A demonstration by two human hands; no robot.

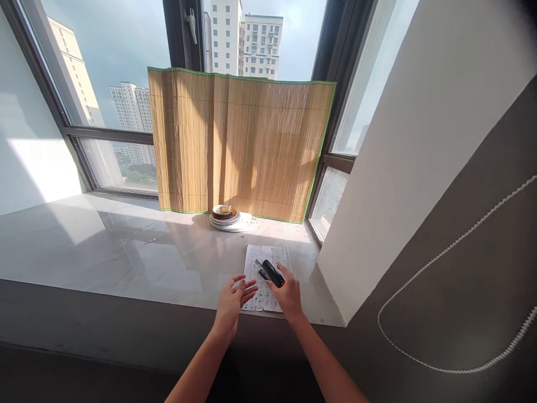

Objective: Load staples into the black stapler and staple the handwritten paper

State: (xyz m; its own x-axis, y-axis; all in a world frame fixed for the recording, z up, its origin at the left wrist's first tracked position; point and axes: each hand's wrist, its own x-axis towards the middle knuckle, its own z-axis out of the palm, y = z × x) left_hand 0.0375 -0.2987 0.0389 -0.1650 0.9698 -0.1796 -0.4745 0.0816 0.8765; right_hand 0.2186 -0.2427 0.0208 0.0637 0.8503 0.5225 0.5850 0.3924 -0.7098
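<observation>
The right hand (291, 292) grasps the black stapler (272, 272) by its near end. The stapler's long axis runs diagonally, its far end pointing forward and left. It is located over the handwritten paper (250, 271); contact between the two cannot be confirmed from this view. The left hand (231, 299) is released, fingers spread, near the stapler. Beyond the paper, stacked plates (225, 221) rest on the sill (168, 263).

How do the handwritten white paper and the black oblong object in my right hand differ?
The handwritten white paper lies flat on the pale sill; your right hand holds the black oblong object. The paper is thin and larger, the object chunky. That hand partly covers both.
</observation>
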